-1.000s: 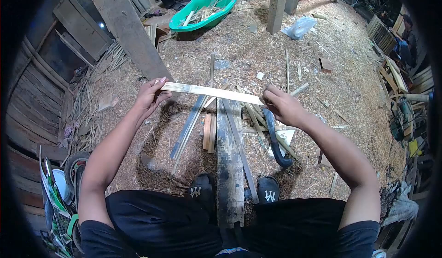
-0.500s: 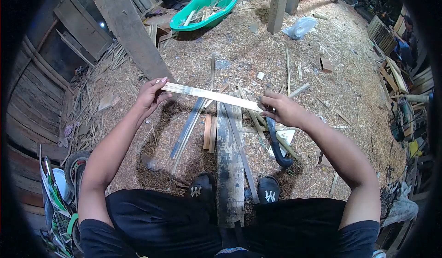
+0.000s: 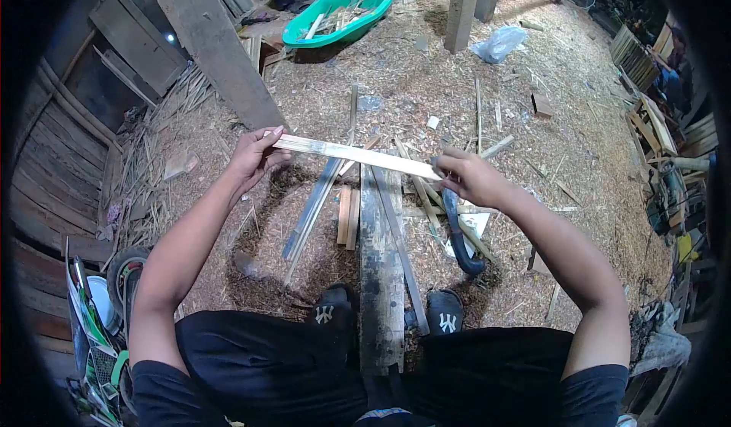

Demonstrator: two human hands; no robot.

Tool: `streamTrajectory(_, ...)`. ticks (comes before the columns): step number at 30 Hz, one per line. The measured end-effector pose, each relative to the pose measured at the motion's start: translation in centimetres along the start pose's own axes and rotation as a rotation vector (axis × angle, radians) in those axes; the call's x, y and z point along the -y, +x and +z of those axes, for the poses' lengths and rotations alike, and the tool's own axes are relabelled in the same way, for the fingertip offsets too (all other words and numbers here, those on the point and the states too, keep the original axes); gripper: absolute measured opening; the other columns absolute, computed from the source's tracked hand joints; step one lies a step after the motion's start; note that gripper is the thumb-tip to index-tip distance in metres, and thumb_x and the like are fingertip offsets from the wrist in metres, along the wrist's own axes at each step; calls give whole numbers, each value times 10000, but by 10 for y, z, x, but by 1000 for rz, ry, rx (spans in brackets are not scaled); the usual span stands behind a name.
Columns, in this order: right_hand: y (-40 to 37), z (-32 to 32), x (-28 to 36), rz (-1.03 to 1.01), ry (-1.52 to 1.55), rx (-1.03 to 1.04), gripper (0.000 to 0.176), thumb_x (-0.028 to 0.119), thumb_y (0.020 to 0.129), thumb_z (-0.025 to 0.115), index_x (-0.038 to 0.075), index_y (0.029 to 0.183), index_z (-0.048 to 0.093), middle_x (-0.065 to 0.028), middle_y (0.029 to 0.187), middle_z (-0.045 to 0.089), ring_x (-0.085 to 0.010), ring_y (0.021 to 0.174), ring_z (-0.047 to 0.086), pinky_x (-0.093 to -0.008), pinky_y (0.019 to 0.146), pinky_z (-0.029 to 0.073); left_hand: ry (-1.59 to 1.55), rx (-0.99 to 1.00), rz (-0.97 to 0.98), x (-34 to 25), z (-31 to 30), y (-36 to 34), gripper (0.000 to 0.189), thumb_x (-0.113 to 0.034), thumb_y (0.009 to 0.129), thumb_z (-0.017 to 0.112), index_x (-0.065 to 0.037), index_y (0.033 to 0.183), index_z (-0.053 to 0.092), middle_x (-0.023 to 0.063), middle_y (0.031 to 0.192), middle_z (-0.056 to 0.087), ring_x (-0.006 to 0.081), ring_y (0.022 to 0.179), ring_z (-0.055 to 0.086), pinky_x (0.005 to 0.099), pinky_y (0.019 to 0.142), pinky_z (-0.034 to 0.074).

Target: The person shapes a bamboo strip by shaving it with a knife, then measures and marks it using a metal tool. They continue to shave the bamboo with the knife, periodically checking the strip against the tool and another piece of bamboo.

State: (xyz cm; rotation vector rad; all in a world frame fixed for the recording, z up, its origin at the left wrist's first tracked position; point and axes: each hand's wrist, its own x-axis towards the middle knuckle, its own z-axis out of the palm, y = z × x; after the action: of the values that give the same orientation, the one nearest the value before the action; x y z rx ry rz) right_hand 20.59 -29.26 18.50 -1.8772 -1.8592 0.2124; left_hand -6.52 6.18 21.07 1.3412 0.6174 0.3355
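Observation:
A pale bamboo strip (image 3: 365,156) is stretched between my two hands, sloping slightly down to the right. My left hand (image 3: 257,156) pinches its left end between thumb and fingers. At the other end, the fingers of my right hand (image 3: 468,177) are closed on it. Below my right hand is a tool with a dark curved handle (image 3: 460,244); its upper part is hidden by the hand. Under the strip, a worn plank (image 3: 379,259) runs between my feet, with a thin dark slat (image 3: 401,248) lying along it.
Wood shavings cover the ground. Long slats (image 3: 312,207) and short wooden blocks (image 3: 348,217) lie left of the plank. A slanted post (image 3: 217,50) stands ahead, with a green tub (image 3: 340,15) of wood pieces behind. A plastic bag (image 3: 499,44) lies near another post. A person (image 3: 674,69) is far right.
Both hands and the bamboo strip have shifted slightly to the right. The grip at each end stays the same.

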Motion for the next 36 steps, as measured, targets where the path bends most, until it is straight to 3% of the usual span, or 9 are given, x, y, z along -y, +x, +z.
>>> streamTrajectory(8,4,-10,-14,257,73,-145,218,196,873,721,28,921,590,-146,956,579,-343,877,620,-428,745,505,-166,-24,-2,3,3,-2,290,-190,990,588,46,1158,582,144,1056,654,212,915,692,311,789,639)
streamTrajectory(14,11,9,-34,452,62,-542,378,137,833,763,1,1117,554,-178,1009,606,-320,867,638,-397,749,527,-242,9,29,4,15,-4,309,-175,993,576,53,1201,564,160,1127,631,244,1039,665,348,900,616)
streamTrajectory(15,14,7,-32,561,181,-515,415,123,840,768,-17,1149,530,-158,985,630,-244,804,665,-353,685,551,-252,11,41,4,17,-4,313,-169,995,572,55,1213,555,163,1138,626,249,1048,662,353,907,614)
streamTrajectory(16,17,6,-34,561,177,-517,415,123,840,768,-17,1149,530,-158,985,630,-244,804,665,-353,685,551,-262,17,54,3,20,-3,318,-162,996,568,58,1225,545,165,1148,622,253,1056,658,358,914,611)
streamTrajectory(18,21,6,-36,715,622,-501,398,94,896,718,-10,1212,499,-129,979,628,-191,798,661,-322,659,584,-271,9,56,4,21,-2,340,-155,997,565,77,1243,533,181,1169,604,272,1073,648,365,920,611)
streamTrajectory(23,29,6,-33,722,776,-556,372,88,912,698,-27,1187,476,-100,917,618,-187,794,671,-311,632,594,-282,4,61,3,24,-7,362,-149,1001,555,101,1260,522,202,1200,579,297,1093,637,371,935,608)
streamTrajectory(30,29,15,-42,711,670,-584,291,119,934,677,-37,1125,525,-96,877,627,-164,748,664,-300,606,580,-271,21,58,2,24,-11,363,-153,997,560,92,1262,525,203,1191,585,295,1093,638,367,937,607)
streamTrajectory(33,29,19,-46,652,462,-563,282,128,937,675,-46,1112,541,-92,857,641,-148,739,659,-287,605,561,-269,18,52,2,20,-11,357,-155,999,557,86,1260,526,200,1186,588,290,1086,642,370,939,607)
streamTrajectory(36,28,21,-46,640,413,-605,298,178,907,696,-48,1070,591,-119,779,689,-174,727,680,-328,660,533,-251,27,54,2,18,-11,350,-170,1001,559,73,1251,528,182,1179,597,270,1082,644,359,938,604)
